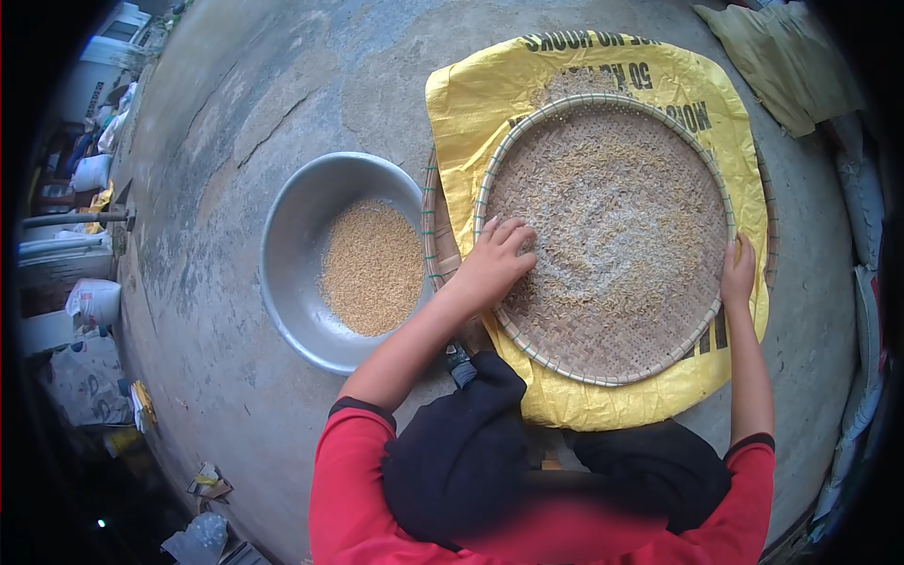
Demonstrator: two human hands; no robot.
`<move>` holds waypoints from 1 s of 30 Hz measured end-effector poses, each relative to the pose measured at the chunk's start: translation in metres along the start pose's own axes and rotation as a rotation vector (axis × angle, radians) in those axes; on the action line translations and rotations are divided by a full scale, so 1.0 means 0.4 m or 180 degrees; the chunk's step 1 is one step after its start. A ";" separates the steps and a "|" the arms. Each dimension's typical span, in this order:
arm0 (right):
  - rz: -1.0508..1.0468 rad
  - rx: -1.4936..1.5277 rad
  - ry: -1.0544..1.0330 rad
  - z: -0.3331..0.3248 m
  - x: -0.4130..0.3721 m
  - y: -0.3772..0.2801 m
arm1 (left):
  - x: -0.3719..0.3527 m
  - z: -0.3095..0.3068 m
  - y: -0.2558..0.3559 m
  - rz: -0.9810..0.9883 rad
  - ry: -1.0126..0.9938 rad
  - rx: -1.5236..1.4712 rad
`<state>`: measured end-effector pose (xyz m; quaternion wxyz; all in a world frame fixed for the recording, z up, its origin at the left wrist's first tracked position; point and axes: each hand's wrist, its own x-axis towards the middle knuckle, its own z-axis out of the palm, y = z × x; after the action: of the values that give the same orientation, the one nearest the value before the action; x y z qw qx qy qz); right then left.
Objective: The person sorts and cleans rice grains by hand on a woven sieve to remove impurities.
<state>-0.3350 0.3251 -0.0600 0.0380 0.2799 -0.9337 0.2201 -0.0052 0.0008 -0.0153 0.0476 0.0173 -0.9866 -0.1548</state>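
A round woven bamboo tray (603, 377) lies on a yellow printed sack (490, 104) on the concrete ground, spread with husked grain (612, 217). My left hand (496, 259) rests palm down inside the tray's left edge, fingers curled into the grain. Over on the tray's right rim sits my right hand (737, 273), fingers over the edge. To the left stands a grey metal basin (292, 235) holding a heap of golden grain (372, 268). Red sleeves and dark trousers fill the bottom of the view.
A second woven tray's edge (433, 221) shows under the yellow sack. A folded olive cloth (782, 56) lies at the top right. Sacks, white containers and clutter (85, 235) line the left side. Scraps of litter (207, 485) lie at the lower left.
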 end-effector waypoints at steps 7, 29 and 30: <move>-0.0033 -0.0018 -0.0001 -0.001 0.001 0.000 | 0.001 -0.002 -0.010 0.0142 0.0010 0.0021; -0.0058 -0.0012 0.0052 0.000 0.000 -0.004 | -0.139 -0.123 -0.060 -0.1598 0.1509 0.0051; -0.0032 -0.0040 0.0041 0.002 -0.001 -0.001 | -0.112 -0.110 -0.040 -0.1242 0.1379 -0.0030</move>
<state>-0.3344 0.3246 -0.0607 0.0468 0.2829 -0.9334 0.2159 0.0442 -0.0257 0.0175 0.2267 0.2392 -0.9308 -0.1583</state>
